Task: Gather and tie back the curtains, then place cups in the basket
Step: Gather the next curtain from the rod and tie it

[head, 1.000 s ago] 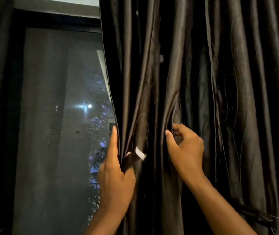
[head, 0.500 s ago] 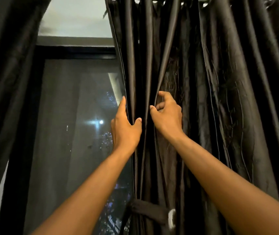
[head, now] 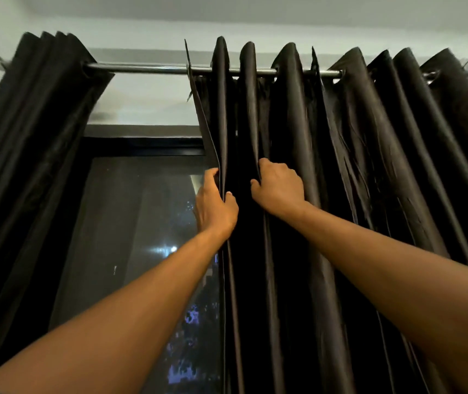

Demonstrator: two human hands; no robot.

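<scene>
Dark curtain (head: 292,172) folds gripped by raised left hand (head: 215,204) and right hand (head: 279,189).

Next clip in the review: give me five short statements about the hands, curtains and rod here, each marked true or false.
1. The left hand grips the leading edge of the right-hand dark brown satin curtain. True.
2. The right hand rests open on the window glass. False: it clutches a curtain fold.
3. The curtains hang from a metal rod. True.
4. A basket of cups is visible. False: none appears.
5. The left-hand dark curtain covers the whole window. False: it is bunched aside.
</scene>
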